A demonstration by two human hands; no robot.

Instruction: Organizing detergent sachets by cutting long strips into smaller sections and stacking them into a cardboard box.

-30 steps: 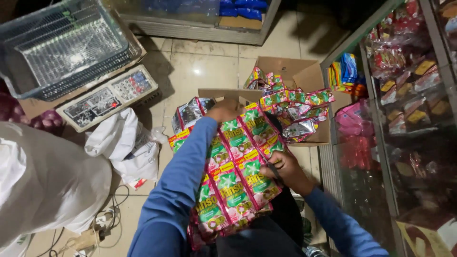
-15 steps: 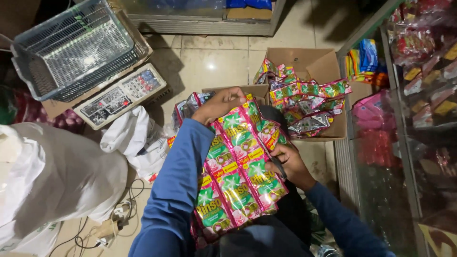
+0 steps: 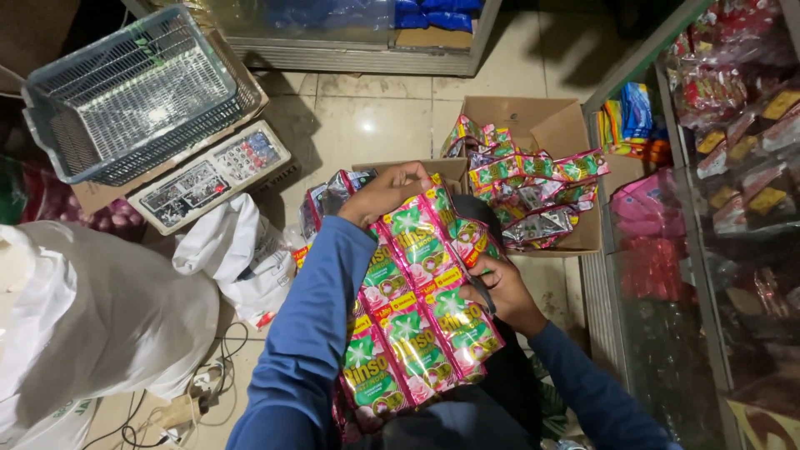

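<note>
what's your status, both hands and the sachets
Left hand grips top of sachet strips. Right hand pinches their right edge. Strips hang over the lap. Open box of more sachets ahead, nothing blocking.

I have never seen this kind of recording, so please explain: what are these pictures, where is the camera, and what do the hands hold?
The camera sits on a person's head and looks down, so the two blue-sleeved arms are that person's own. The left hand grips the top of long strips of red-and-green sachets; the right hand holds their right edge. Ahead on the tiled floor stands an open cardboard box with more sachet strips. To the left are a wire basket, a weighing scale and white sacks.
</note>
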